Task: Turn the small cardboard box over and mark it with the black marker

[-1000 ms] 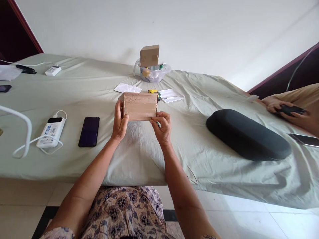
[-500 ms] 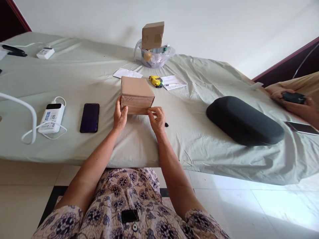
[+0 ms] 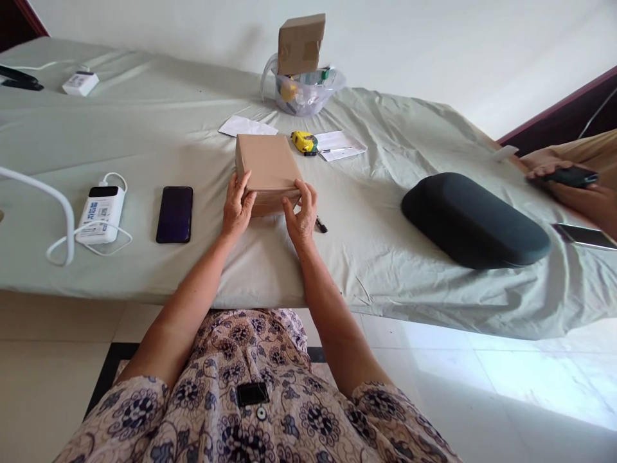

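Observation:
A small brown cardboard box rests on the cloth-covered table in front of me. My left hand grips its near left corner, thumb on the front face and fingers along the side and top edge. At the near right corner, my right hand holds the box with thumb in front and fingers bent over the top edge. A dark pen-like item lies beside my right hand, partly hidden by it. Behind the box are a yellow tape measure, a pen and white papers.
Left are a phone and a white power bank with cable. A clear basket at the back carries another cardboard box. To the right lies a black case; beyond it another person's hands hold a dark object.
The box's front has tipped down, showing more of its top. My fingers have moved up onto its top edge on both sides. The view has tilted slightly.

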`<state>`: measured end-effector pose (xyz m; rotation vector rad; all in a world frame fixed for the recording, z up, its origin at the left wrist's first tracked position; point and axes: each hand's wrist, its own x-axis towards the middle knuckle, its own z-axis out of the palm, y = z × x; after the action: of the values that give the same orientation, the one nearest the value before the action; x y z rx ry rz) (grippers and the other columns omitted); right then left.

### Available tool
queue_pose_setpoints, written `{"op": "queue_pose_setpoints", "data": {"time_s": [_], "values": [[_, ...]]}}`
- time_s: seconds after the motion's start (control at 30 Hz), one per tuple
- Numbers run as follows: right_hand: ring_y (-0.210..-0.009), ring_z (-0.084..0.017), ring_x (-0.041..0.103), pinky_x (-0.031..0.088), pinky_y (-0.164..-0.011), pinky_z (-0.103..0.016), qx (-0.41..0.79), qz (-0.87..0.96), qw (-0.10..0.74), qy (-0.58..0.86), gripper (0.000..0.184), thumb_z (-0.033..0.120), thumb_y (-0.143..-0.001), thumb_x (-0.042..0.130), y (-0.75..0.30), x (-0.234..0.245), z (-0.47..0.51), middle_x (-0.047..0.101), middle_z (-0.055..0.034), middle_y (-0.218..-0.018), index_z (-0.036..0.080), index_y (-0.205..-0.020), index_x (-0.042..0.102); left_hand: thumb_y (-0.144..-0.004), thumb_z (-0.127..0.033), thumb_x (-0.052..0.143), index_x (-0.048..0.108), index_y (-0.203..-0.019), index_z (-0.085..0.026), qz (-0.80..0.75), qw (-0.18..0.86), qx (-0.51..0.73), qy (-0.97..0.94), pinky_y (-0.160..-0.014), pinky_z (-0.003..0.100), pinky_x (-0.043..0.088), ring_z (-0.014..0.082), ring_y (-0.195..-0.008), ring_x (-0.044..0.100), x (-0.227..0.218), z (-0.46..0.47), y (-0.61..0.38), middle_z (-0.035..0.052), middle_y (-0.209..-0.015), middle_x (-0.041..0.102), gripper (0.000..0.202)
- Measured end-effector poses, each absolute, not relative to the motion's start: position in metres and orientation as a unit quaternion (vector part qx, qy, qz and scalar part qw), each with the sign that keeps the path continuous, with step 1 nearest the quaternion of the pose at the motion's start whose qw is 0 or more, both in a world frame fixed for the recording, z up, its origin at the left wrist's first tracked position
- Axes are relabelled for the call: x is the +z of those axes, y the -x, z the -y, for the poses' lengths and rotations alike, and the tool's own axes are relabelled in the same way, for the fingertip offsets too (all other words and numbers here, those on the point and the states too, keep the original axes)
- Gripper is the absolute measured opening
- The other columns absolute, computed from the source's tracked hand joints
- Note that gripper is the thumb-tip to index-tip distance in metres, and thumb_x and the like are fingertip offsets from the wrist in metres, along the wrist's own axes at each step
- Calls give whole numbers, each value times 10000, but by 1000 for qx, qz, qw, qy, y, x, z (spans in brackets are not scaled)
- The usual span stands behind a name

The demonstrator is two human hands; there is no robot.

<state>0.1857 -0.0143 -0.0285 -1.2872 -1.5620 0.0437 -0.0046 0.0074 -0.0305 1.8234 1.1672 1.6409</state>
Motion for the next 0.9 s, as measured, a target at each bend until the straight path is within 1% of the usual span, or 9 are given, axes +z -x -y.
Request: {"op": "queue_pose_setpoints", "data": {"time_s": [0.1, 0.17, 0.3, 0.37, 0.53, 0.63, 0.7, 0.83, 0.9], "values": [[-1287, -250, 549, 545, -1037, -476, 28, 645, 532, 548, 491, 561, -950, 534, -182, -28, 14, 525, -138, -1362, 273, -1347, 505, -961, -658, 438, 554, -1394, -270, -407, 225, 583, -666, -1247, 455, 327, 261, -1444, 476, -28, -10, 7, 108, -1493, 562, 592], [-1319, -276, 536, 524, -1068, -514, 18, 635, 534, 558, 535, 596, -908, 590, -179, -26, 14, 504, -150, -1378, 263, -1319, 509, -966, -645, 442, 573, -1366, -263, -404, 224, 579, -672, -1233, 452, 350, 257, -1406, 515, -26, -10, 9, 111, -1459, 591, 568], [-1436, -361, 433, 445, -1123, -623, 10, 624, 526, 578, 655, 685, -779, 701, -173, -15, 13, 424, -193, -1468, 241, -1225, 518, -969, -641, 444, 565, -1375, -257, -399, 219, 575, -680, -1219, 452, 370, 260, -1421, 501, -24, -8, 9, 109, -1457, 598, 572], [-1448, -387, 412, 449, -1104, -639, 17, 619, 519, 589, 685, 725, -743, 706, -169, -7, 12, 383, -223, -1507, 227, -1174, 516, -967, -639, 454, 553, -1391, -254, -394, 221, 576, -682, -1218, 451, 372, 262, -1435, 487, -25, -7, 9, 110, -1463, 595, 581], [-1401, -408, 459, 511, -1025, -614, 13, 609, 505, 612, 703, 766, -724, 687, -156, 7, 10, 365, -259, -1528, 216, -1120, 500, -970, -613, 478, 536, -1407, -277, -400, 235, 584, -666, -1208, 444, 388, 259, -1454, 469, -27, -7, 7, 102, -1496, 565, 554], [-1352, -404, 505, 533, -991, -582, 12, 605, 487, 630, 710, 774, -734, 667, -148, 8, 7, 427, -265, -1470, 211, -1127, 487, -982, -601, 460, 508, -1428, -268, -396, 234, 582, -670, -1220, 447, 374, 257, -1466, 455, -28, -7, 6, 111, -1512, 549, 558], [-1309, -388, 540, 541, -972, -557, 3, 600, 479, 641, 689, 768, -755, 649, -144, 6, 6, 477, -254, -1412, 214, -1127, 480, -989, -585, 460, 483, -1446, -266, -390, 234, 581, -675, -1225, 457, 370, 257, -1474, 445, -30, -8, 6, 116, -1526, 531, 558], [-1275, -352, 564, 547, -953, -522, -36, 596, 488, 637, 645, 749, -790, 624, -142, -1, 4, 489, -231, -1406, 228, -1136, 465, -939, -555, 588, 449, -1458, -304, -377, 248, 589, -670, -1231, 478, 378, 269, -1485, 424, -36, -10, 4, 80, -1550, 490, 592], [-1277, -345, 564, 546, -952, -517, -52, 594, 486, 639, 635, 731, -799, 629, -139, -3, 5, 483, -232, -1424, 227, -1147, 463, -912, -532, 644, 444, -1452, -293, -368, 255, 598, -665, -1237, 494, 370, 284, -1488, 413, -39, -12, 2, 77, -1548, 482, 624]]}}
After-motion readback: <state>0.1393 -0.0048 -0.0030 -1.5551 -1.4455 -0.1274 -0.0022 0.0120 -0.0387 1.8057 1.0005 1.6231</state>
